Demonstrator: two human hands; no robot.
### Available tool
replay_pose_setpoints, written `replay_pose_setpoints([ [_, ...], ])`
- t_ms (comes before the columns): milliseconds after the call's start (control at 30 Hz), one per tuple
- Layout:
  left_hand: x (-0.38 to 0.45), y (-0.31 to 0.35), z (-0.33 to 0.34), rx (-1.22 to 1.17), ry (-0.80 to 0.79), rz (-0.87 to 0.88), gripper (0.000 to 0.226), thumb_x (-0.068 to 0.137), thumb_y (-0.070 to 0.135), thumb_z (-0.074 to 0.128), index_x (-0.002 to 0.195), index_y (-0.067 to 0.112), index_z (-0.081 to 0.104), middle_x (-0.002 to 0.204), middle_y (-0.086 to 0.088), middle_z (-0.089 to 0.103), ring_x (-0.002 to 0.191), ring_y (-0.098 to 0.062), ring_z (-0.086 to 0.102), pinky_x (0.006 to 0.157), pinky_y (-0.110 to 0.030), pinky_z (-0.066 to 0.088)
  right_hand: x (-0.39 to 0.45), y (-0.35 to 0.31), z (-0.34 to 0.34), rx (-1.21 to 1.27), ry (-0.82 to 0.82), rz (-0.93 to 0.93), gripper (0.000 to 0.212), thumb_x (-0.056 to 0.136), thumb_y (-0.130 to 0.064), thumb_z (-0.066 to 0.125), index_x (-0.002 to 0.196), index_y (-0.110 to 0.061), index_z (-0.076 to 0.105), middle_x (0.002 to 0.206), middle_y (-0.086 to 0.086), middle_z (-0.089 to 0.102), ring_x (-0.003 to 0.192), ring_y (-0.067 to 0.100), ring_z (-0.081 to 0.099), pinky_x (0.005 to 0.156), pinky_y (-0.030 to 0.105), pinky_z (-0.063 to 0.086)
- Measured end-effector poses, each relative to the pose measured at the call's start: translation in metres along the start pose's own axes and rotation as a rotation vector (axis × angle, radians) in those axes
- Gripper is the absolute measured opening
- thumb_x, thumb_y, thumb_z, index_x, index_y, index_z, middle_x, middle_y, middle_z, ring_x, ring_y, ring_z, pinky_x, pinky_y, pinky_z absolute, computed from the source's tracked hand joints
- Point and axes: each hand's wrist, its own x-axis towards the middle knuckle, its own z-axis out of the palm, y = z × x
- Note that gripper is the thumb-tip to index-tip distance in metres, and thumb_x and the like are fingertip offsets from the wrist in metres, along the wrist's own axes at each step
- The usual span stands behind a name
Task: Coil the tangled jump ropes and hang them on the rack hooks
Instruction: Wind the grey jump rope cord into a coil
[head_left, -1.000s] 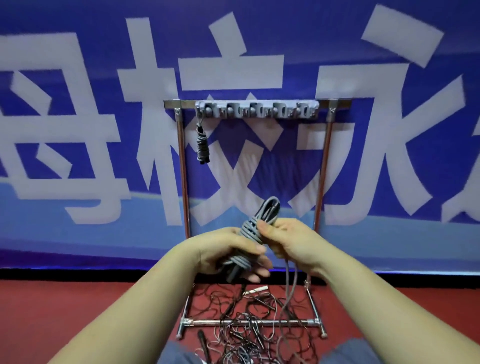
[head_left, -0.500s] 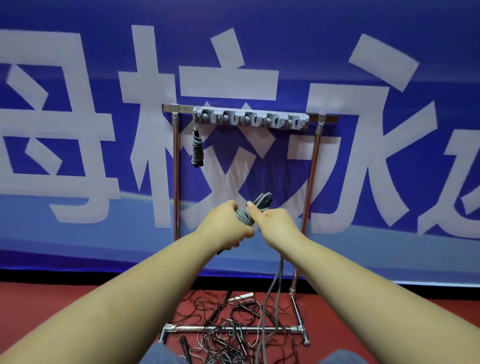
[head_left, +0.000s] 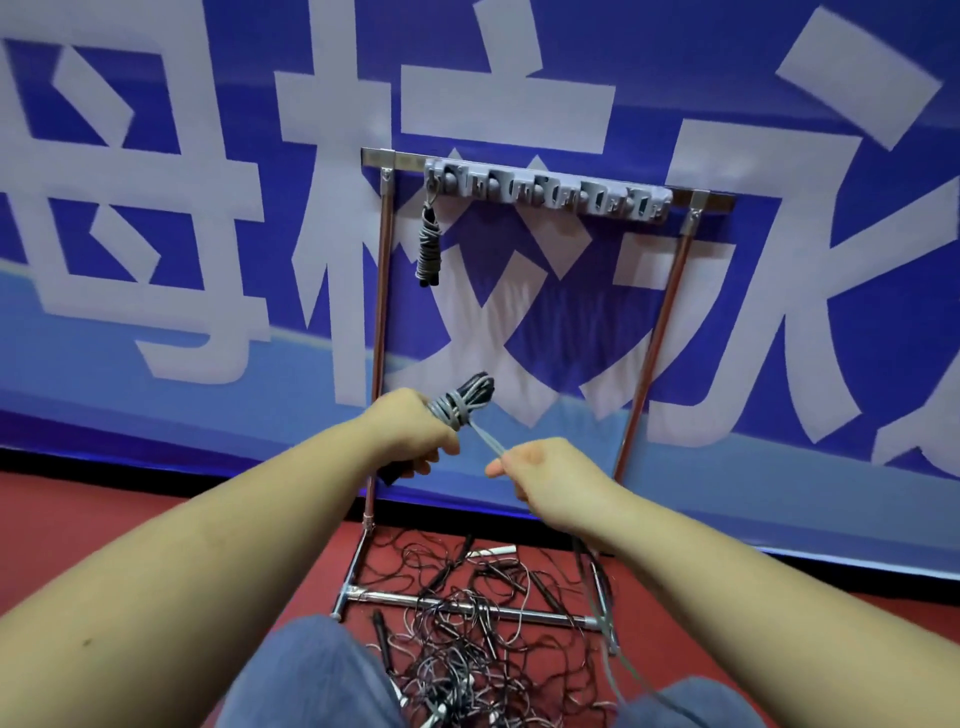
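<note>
My left hand (head_left: 415, 439) grips a coiled grey jump rope (head_left: 460, 402) with its black handles, held in front of the metal rack (head_left: 382, 332). My right hand (head_left: 535, 467) pinches the rope's loose grey strand and holds it taut, down and to the right of the bundle. The strand's tail hangs below my right wrist toward the floor. One coiled grey rope (head_left: 428, 247) hangs from the leftmost hook of the grey hook strip (head_left: 550, 195) on the rack's top bar. A tangle of thin ropes (head_left: 467, 639) lies on the red floor over the rack's base.
A blue banner (head_left: 779, 260) with large white characters covers the wall behind the rack. The rack's base bar (head_left: 540, 617) runs across the floor among the ropes. My knees (head_left: 311, 675) in blue trousers show at the bottom edge.
My hands have separated: the right hand has pulled the loose strand down and right, away from the bundle. The left hand keeps gripping the coil. The camera view has tilted.
</note>
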Motion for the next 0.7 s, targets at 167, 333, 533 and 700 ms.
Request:
replay_pose_setpoints([
  [167,-0.01,-0.011,0.003,0.333,0.078,0.06,0.013,0.074,0.017,0.065,0.074,0.019,0.053,0.068,-0.001,0.06,0.05,-0.016,0.056,0.047,-0.021,0.044,-0.016,-0.009,0.006,-0.492,0.065,-0.197,0.024,0.095,-0.03,0.046,0.076,-0.017,0.052,0.073,0.002,0.051,0.077,0.027,0.048,0.059,0.032,0.033],
  [333,-0.024,-0.003,0.01,0.665,-0.15,0.102,0.012,0.073,0.02,0.067,0.082,0.017,0.06,0.066,0.001,0.059,0.059,-0.02,0.059,0.049,-0.024,0.045,-0.019,-0.023,-0.02,-0.745,0.126,-0.351,0.019,0.092,-0.034,0.051,0.099,-0.022,0.064,0.097,0.004,0.067,0.095,0.027,0.058,0.066,0.029,0.036],
  [533,-0.035,0.002,0.001,0.547,-0.357,0.146,0.014,0.073,0.016,0.074,0.077,0.015,0.06,0.059,0.001,0.06,0.048,-0.014,0.056,0.043,-0.016,0.046,-0.021,-0.031,-0.044,-0.719,0.0,-0.406,0.018,0.088,-0.036,0.06,0.1,-0.026,0.069,0.093,-0.007,0.069,0.089,0.017,0.061,0.077,0.034,0.05],
  [700,-0.027,0.0,-0.019,-0.003,-0.245,0.022,0.018,0.079,0.008,0.072,0.079,0.008,0.054,0.057,-0.005,0.063,0.049,-0.02,0.062,0.048,-0.026,0.051,-0.038,-0.041,-0.043,-0.856,-0.018,-0.449,0.022,0.091,-0.041,0.055,0.096,-0.023,0.066,0.093,-0.002,0.067,0.088,0.021,0.058,0.069,0.028,0.04],
])
